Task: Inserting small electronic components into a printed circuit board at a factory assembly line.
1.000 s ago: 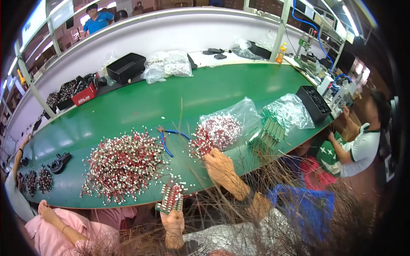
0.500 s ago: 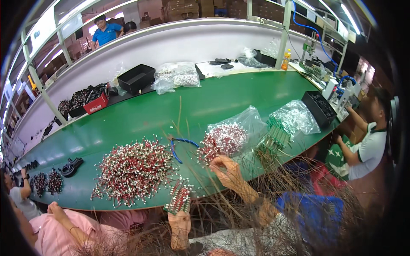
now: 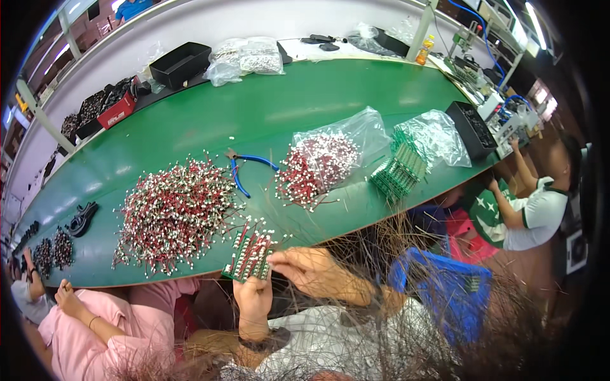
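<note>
My left hand (image 3: 253, 300) grips the lower end of a green circuit board panel (image 3: 246, 257) at the table's near edge. Rows of red wires with small white connectors lie across that panel. At its right side is my right hand (image 3: 314, 273), thumb and fingertips pinched together; whatever they hold is too small to make out. Left of the panel spreads a large heap of red wires with white connectors (image 3: 171, 219). A smaller heap of the same wires (image 3: 318, 166) spills from a clear plastic bag (image 3: 372, 136). Blue-handled cutting pliers (image 3: 237, 178) lie between the heaps.
Stacked green circuit boards (image 3: 401, 170) sit right of the bag, near a black bin (image 3: 471, 133). Below the edge hangs a blue basket (image 3: 445, 292). Co-workers sit left, in pink (image 3: 121, 317), and right, in white (image 3: 540, 216). A black tray (image 3: 181, 65) stands at the back.
My right hand has moved from the smaller wire heap down and left to the panel in my left hand. The view has tilted lower.
</note>
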Demonstrator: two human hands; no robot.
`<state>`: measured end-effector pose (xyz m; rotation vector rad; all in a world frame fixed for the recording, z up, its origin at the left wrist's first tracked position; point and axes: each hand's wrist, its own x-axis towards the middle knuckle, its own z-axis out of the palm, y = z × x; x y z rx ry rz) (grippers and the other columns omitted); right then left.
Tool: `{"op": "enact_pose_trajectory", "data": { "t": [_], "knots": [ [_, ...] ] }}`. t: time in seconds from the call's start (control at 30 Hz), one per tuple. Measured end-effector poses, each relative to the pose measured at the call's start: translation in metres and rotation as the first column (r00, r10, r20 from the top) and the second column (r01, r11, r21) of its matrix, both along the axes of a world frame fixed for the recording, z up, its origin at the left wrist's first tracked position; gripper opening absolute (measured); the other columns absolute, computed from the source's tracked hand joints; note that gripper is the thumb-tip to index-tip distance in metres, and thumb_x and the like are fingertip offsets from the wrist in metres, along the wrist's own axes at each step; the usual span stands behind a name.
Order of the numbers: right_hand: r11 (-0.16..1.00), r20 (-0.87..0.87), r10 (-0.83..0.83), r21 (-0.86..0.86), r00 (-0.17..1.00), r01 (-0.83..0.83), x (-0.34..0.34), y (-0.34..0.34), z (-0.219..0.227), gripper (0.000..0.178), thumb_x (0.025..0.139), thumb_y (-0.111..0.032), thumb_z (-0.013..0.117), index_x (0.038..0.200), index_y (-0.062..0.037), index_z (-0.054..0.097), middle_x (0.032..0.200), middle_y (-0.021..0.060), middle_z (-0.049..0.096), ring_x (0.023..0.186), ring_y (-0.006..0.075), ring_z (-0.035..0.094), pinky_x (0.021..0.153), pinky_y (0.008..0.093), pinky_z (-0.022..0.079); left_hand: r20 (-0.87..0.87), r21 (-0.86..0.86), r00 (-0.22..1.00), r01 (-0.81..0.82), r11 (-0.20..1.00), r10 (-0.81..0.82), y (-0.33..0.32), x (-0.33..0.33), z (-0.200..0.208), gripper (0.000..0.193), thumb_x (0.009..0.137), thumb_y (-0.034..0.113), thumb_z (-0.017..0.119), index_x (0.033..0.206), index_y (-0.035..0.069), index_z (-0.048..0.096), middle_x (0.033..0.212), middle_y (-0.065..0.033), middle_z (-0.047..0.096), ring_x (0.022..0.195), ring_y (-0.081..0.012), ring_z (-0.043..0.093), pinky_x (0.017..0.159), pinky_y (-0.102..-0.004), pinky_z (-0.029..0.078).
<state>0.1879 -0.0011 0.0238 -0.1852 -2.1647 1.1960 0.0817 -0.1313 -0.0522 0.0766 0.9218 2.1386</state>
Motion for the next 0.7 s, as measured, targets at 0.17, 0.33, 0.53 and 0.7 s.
{"op": "enact_pose_trajectory", "data": {
  "t": [0.17, 0.33, 0.53, 0.7],
  "knots": [
    [0.974, 0.039, 0.019, 0.225, 0.999, -0.028, -0.002, -0.010, -0.025, 0.022, 0.086, -0.005, 0.065, 0.108, -0.0018, 0.062, 0.094, 0.0090, 0.061, 0.082, 0.0239, 0.061, 0.074, 0.0367, 0.051, -0.027, -0.122, 0.999, -0.048, 0.991, 0.045, -0.008, 0.003, -0.021, 0.067, 0.062, -0.008, 0.042, 0.129, -0.006, 0.046, 0.124, -0.0149, 0.058, 0.112, -0.0276, 0.059, 0.098, -0.0375, 0.048],
    [0.968, 0.072, -0.048, 0.250, 0.996, 0.028, -0.006, -0.009, -0.022, 0.013, 0.084, 0.002, 0.064, 0.094, 0.0021, 0.056, 0.087, 0.0176, 0.060, 0.080, 0.0366, 0.061, 0.068, 0.0418, 0.050, -0.101, -0.108, 0.994, -0.059, 0.992, 0.048, -0.006, 0.006, -0.011, 0.064, 0.062, -0.010, 0.042, 0.126, -0.007, 0.047, 0.123, -0.0156, 0.058, 0.115, -0.0281, 0.058, 0.103, -0.0396, 0.045],
    [0.959, 0.050, -0.066, 0.280, 0.997, 0.049, -0.010, -0.010, -0.033, 0.017, 0.083, 0.001, 0.065, 0.096, 0.0018, 0.055, 0.087, 0.0172, 0.059, 0.078, 0.0366, 0.061, 0.067, 0.0423, 0.049, -0.183, -0.061, 0.983, -0.028, 0.998, 0.016, -0.007, 0.004, -0.019, 0.065, 0.063, -0.010, 0.043, 0.128, -0.009, 0.048, 0.130, -0.0177, 0.056, 0.120, -0.0281, 0.056, 0.106, -0.0378, 0.043],
    [0.963, 0.042, -0.074, 0.264, 0.996, 0.060, -0.013, -0.010, -0.036, 0.017, 0.081, 0.000, 0.066, 0.093, 0.0013, 0.055, 0.082, 0.0154, 0.056, 0.074, 0.0341, 0.059, 0.065, 0.0412, 0.049, -0.340, -0.137, 0.940, -0.029, 0.990, -0.019, -0.008, 0.005, -0.013, 0.069, 0.065, -0.009, 0.043, 0.134, -0.010, 0.046, 0.135, -0.0176, 0.054, 0.122, -0.0261, 0.055, 0.105, -0.0352, 0.044]
  ]
}}
